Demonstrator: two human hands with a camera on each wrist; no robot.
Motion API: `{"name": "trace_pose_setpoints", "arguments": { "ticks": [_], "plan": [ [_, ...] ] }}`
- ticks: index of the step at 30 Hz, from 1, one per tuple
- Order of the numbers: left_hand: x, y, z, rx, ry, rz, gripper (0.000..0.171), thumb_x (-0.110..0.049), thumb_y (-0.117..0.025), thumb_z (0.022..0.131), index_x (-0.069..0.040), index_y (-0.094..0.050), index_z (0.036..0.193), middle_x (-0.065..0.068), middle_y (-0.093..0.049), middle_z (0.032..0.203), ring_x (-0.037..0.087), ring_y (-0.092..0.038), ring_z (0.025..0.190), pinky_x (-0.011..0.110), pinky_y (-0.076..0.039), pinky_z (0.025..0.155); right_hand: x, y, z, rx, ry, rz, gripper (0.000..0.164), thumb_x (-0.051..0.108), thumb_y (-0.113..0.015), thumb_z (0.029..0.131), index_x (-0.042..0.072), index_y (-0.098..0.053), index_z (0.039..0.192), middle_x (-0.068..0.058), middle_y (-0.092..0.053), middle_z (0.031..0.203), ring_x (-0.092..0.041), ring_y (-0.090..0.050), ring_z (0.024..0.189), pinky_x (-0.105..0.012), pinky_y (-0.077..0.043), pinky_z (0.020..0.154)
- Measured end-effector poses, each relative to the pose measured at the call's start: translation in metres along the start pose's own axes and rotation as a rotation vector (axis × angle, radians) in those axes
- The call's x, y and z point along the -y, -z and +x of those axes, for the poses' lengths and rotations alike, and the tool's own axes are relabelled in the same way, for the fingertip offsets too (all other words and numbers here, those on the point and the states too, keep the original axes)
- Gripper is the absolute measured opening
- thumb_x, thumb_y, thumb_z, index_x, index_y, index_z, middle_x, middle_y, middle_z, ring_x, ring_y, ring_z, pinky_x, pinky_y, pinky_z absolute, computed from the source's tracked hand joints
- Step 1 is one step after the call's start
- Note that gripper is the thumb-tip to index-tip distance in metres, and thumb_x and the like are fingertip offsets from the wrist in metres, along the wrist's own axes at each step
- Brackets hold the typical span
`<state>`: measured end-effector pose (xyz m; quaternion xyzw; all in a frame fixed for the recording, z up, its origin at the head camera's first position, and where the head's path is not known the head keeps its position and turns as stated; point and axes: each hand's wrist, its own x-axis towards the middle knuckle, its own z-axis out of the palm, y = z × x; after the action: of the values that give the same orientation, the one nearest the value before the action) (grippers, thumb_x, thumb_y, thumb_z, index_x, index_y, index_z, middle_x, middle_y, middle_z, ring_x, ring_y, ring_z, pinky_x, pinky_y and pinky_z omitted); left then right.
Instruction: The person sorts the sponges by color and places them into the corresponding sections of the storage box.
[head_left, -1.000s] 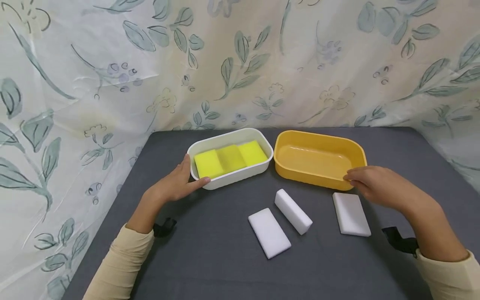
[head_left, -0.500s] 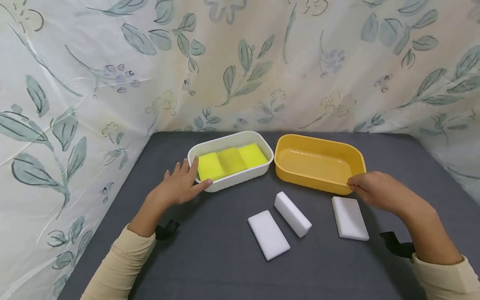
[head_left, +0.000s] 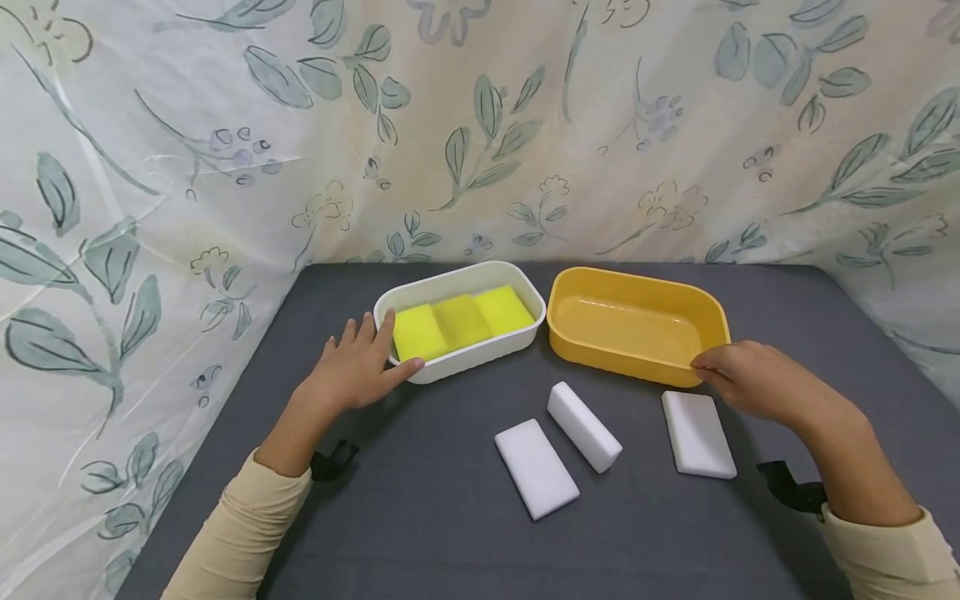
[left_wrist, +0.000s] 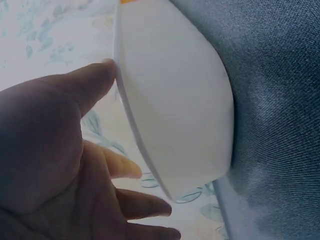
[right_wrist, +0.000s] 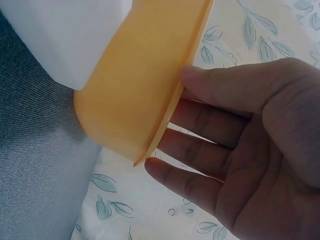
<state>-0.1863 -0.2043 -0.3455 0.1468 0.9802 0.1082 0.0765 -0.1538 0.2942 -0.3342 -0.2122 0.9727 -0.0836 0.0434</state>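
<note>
My left hand (head_left: pixel 352 367) is at the left end of a white oval-cornered tray (head_left: pixel 480 354), fingers spread, thumb tip touching the rim. In the left wrist view the thumb meets the rim (left_wrist: pixel 127 107) while the other fingers stand off it. Three yellow sponges (head_left: pixel 461 321) lie side by side inside the tray. My right hand (head_left: pixel 757 379) pinches the near right corner of a yellow-orange tray (head_left: pixel 622 354), which has nothing in it. The right wrist view has the thumb outside that tray's wall (right_wrist: pixel 145 75) and the fingers at the far side of its rim.
Three white foam blocks lie in front of the trays: one flat block (head_left: pixel 537 469), one on its edge (head_left: pixel 585 427), and another flat block (head_left: pixel 699 435) beneath the right hand. Dark cloth (head_left: pixel 420 517) covers the table. A floral curtain (head_left: pixel 480 125) hangs behind.
My left fingers have lifted off the white tray's end and spread apart, the thumb staying at the rim. The right hand keeps its pinch on the yellow-orange tray. The head view has shifted slightly.
</note>
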Motion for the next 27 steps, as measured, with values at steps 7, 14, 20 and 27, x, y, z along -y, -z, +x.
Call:
{"name": "trace_pose_setpoints", "arguments": {
  "ticks": [7,14,20,27],
  "plan": [
    [-0.015,0.001,-0.003,-0.142,-0.136,0.126,0.079,-0.047,-0.063,0.096,-0.003,-0.035,0.155,0.023,-0.027,0.160,0.047,-0.024,0.145,0.068,-0.025,0.108,-0.001,-0.001,0.000,0.007,-0.011,0.011,0.021,0.004,-0.073,0.090,-0.006,-0.073,0.109,-0.003,-0.070,0.088,-0.012,-0.053,0.065,-0.035,-0.054,0.064],
    [-0.059,-0.006,-0.019,-0.325,-0.365,0.136,0.051,-0.033,-0.074,0.091,-0.003,-0.065,0.132,0.016,-0.061,0.136,0.033,-0.056,0.126,0.050,-0.044,0.101,-0.001,0.000,0.001,0.017,-0.020,0.018,0.021,0.003,-0.071,0.091,-0.007,-0.072,0.109,-0.003,-0.070,0.088,-0.012,-0.053,0.065,-0.034,-0.053,0.063],
    [-0.100,-0.027,-0.031,-0.342,-0.507,0.092,0.042,-0.033,-0.074,0.091,-0.007,-0.070,0.124,0.007,-0.069,0.122,0.022,-0.065,0.113,0.041,-0.050,0.095,0.000,0.000,0.002,0.015,-0.019,0.008,0.020,0.002,-0.071,0.091,-0.007,-0.072,0.108,-0.003,-0.070,0.086,-0.011,-0.052,0.063,-0.034,-0.052,0.061],
    [-0.136,-0.048,-0.034,-0.122,-0.515,0.155,0.068,-0.047,-0.064,0.096,-0.019,-0.042,0.154,0.010,-0.050,0.149,0.023,-0.053,0.131,0.048,-0.041,0.104,0.000,-0.001,0.002,0.027,-0.022,0.001,0.017,0.002,-0.069,0.092,-0.006,-0.072,0.106,-0.001,-0.068,0.082,-0.011,-0.051,0.062,-0.033,-0.049,0.059]
  ]
}}
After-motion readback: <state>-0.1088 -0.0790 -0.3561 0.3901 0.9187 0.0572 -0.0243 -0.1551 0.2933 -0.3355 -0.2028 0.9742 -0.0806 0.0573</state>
